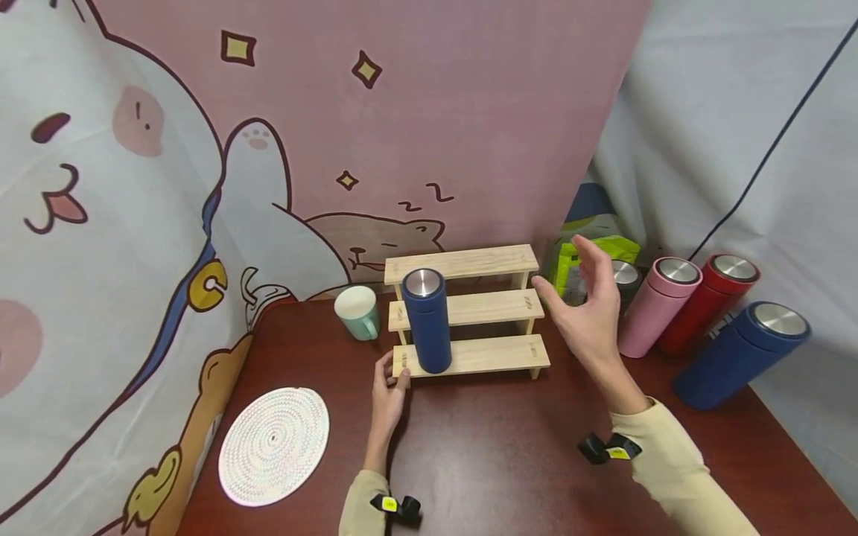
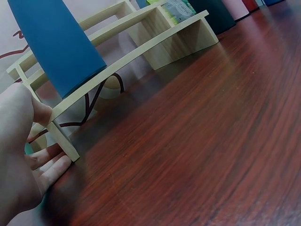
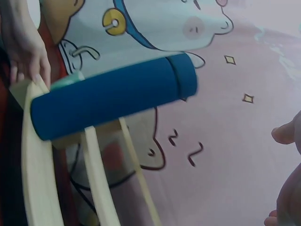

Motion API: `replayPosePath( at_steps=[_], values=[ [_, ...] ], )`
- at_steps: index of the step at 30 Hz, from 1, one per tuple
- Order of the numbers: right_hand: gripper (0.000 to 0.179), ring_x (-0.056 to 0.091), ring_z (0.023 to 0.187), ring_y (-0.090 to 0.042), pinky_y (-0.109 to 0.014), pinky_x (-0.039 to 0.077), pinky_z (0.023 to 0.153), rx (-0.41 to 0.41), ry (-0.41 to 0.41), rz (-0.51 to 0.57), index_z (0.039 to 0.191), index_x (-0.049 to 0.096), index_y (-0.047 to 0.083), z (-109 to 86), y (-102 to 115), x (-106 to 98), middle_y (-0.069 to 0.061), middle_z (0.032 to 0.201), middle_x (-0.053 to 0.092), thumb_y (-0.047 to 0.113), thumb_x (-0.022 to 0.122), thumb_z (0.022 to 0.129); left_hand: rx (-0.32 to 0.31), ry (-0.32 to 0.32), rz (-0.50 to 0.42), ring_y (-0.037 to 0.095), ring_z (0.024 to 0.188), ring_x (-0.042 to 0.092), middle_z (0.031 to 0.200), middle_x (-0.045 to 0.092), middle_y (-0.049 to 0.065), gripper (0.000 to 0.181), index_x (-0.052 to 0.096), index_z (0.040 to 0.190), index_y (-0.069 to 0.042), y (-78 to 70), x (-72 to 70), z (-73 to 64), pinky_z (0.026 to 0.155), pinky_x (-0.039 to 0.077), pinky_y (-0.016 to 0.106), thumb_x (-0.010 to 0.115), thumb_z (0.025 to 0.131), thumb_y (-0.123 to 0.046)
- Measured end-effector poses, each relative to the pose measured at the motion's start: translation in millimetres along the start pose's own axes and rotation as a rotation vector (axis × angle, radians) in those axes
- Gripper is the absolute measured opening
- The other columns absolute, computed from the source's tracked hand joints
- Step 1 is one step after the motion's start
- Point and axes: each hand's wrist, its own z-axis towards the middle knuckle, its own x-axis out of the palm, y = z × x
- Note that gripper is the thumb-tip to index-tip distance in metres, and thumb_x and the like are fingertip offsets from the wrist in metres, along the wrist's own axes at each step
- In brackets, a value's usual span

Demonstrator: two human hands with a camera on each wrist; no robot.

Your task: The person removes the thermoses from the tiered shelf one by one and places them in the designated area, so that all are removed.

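A blue thermos [image 1: 430, 327] with a steel-topped lid stands upright on the lowest step of a three-tier wooden shelf [image 1: 496, 356], toward its left end. My left hand [image 1: 389, 394] grips the left end of that lowest step, thumb on top; in the left wrist view its fingers [image 2: 54, 167] lie by the shelf's leg. My right hand [image 1: 590, 313] is raised in the air to the right of the shelf, thumb and fingers spread apart with nothing between them. In the right wrist view the thermos [image 3: 113, 96] lies across the picture, apart from the right hand.
At the right stand a pink thermos [image 1: 660, 305], a red thermos [image 1: 707, 305], another blue thermos [image 1: 740, 357] and a dark one [image 1: 626, 279], before a green bag [image 1: 613, 246]. A mint mug [image 1: 357, 311] stands left of the shelf; a round woven mat [image 1: 275, 447] lies front left.
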Motion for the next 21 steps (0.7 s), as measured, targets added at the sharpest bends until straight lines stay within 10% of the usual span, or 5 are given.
replayPosePath(
  at_steps=[21],
  values=[
    [0.079,0.048,0.139,-0.032,-0.054,0.036,0.116,0.134,0.191,0.132,0.150,0.040,0.003,-46.1,-15.2,69.7,-0.017,0.147,0.049,0.002,0.082,0.083,-0.004,0.008,0.002,0.027,0.091,0.060,0.119,0.062,0.024,0.051,0.044,0.149,-0.004,-16.4,-2.0,-4.5,0.074,0.049,0.028,0.060,0.101,-0.007]
  ],
)
